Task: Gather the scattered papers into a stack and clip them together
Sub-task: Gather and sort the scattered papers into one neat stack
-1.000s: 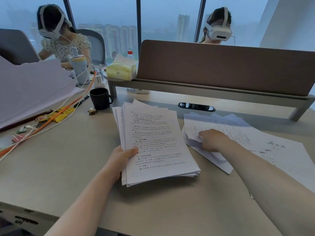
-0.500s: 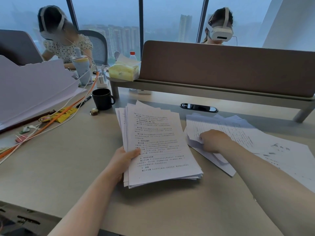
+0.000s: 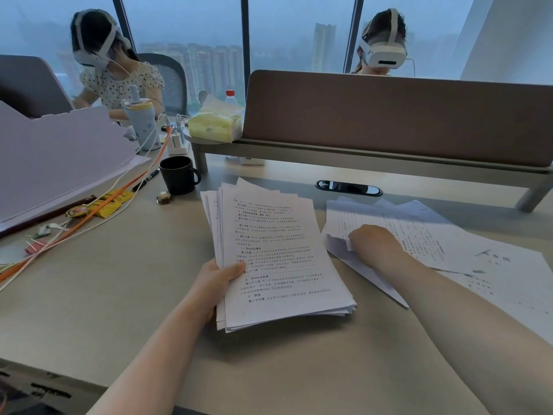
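A thick stack of printed papers (image 3: 278, 259) is held a little above the beige desk (image 3: 104, 295) in the middle of the view. My left hand (image 3: 214, 283) grips the stack's left edge, thumb on top. To the right, several loose sheets (image 3: 443, 244) lie scattered and overlapping on the desk. My right hand (image 3: 372, 244) rests on the left edge of these sheets with its fingers curled onto the paper; a corner is bent up beside the fingers. A few small coloured clips (image 3: 37, 241) lie at the far left of the desk.
A black mug (image 3: 178, 174) stands behind the stack. Cables, a pen and yellow packets lie at the left, beside a large pale folder (image 3: 54, 157). A brown divider screen (image 3: 398, 115) on a raised shelf closes off the back. Two people with headsets sit beyond.
The stack in my left hand and my right hand on the loose sheets have hardly moved. A corner of a loose sheet now bends up at my right fingers.
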### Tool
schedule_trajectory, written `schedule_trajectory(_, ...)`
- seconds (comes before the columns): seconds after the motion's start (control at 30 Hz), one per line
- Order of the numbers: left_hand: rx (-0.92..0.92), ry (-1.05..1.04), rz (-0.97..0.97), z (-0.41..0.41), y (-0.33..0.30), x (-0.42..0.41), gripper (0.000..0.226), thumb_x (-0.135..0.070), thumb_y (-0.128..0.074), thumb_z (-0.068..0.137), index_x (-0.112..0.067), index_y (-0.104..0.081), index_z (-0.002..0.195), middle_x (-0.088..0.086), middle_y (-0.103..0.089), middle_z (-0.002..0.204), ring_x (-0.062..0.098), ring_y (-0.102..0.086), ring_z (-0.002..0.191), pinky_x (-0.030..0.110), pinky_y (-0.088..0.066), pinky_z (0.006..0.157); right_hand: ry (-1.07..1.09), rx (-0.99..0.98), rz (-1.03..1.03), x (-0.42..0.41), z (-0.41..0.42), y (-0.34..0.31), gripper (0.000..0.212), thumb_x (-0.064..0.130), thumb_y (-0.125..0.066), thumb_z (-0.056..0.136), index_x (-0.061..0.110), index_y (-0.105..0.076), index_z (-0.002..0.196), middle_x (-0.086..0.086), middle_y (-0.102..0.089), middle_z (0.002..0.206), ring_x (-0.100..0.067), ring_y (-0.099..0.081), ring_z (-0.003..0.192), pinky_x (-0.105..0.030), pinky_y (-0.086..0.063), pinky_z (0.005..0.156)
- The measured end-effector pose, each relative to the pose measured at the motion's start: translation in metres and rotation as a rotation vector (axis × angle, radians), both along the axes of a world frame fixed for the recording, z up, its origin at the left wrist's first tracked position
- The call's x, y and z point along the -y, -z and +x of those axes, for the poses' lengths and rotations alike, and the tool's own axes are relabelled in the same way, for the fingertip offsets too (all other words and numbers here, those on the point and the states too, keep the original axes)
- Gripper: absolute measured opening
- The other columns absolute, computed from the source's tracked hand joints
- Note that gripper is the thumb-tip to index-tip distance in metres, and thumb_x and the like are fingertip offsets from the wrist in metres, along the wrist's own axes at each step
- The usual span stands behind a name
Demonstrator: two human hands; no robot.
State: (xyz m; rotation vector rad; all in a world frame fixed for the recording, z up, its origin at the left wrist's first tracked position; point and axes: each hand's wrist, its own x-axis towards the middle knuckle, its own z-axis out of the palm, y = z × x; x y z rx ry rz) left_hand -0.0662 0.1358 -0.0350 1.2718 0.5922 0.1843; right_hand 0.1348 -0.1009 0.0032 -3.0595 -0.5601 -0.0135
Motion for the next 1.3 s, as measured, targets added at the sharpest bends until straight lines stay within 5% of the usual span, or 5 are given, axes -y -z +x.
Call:
schedule_trajectory(0.2,-0.009,0.001,0.008,0.002,0.003,-0.001,0.028,-0.002,-0.061,0.091,-0.002,-0.062,0.118,0.015,-0.073,0.108,0.033,-0.072,0.094,0.048,-0.057,0.083,-0.029,0.013,-0.147,0.014,0.003,0.007,0.021,0.014,-0.044,0.099,0.010,-0.060,0.113,-0.006,-0.064,0.112,-0.019,-0.059,0.097,-0.023,-0.037,0.078)
schedule_trajectory(0.43,0.014,-0.006,0.039,0.000,0.002,0.003,0.025,-0.002,-0.060,0.091,-0.003,-0.062,0.116,0.014,-0.073,0.108,0.032,-0.072,0.094,0.047,-0.057,0.083,-0.161,0.258,0.181,-0.007,-0.031,-0.019,0.026,0.002,-0.041,0.093,0.002,-0.057,0.114,-0.018,-0.068,0.088,-0.036,-0.061,0.079,-0.033,-0.037,0.060)
schedule_trajectory(0.7,0.036,0.034,0.155,-0.007,-0.003,0.008,0.021,-0.012,-0.059,0.094,-0.015,-0.062,0.115,0.007,-0.074,0.107,0.023,-0.073,0.092,0.039,-0.060,0.078,-0.150,-0.067,0.667,-0.074,-0.070,-0.049,0.041,0.012,-0.035,0.099,0.019,-0.030,0.060,0.002,-0.036,0.059,-0.014,-0.036,0.054,-0.027,-0.025,0.049)
schedule_trajectory(0.87,0.062,0.044,0.175,-0.009,-0.008,0.012,0.019,-0.015,-0.053,0.098,-0.016,-0.059,0.115,0.008,-0.074,0.106,0.023,-0.073,0.090,0.037,-0.061,0.072,-0.068,-0.307,0.823,-0.111,-0.077,-0.046,0.019,0.010,-0.037,0.093,0.012,-0.053,0.086,-0.005,-0.059,0.086,-0.025,-0.066,0.059,-0.032,-0.056,0.045)
schedule_trajectory(1.3,0.090,0.038,0.178,-0.005,-0.006,0.012,0.027,-0.005,-0.071,0.084,-0.014,-0.063,0.108,0.005,-0.076,0.096,0.019,-0.074,0.083,0.030,-0.059,0.066,0.012,-0.570,1.093,-0.154,-0.086,-0.025,0.042,0.034,-0.060,0.089,0.017,-0.048,0.126,-0.007,-0.072,0.091,-0.022,-0.074,0.064,-0.039,-0.063,0.066)
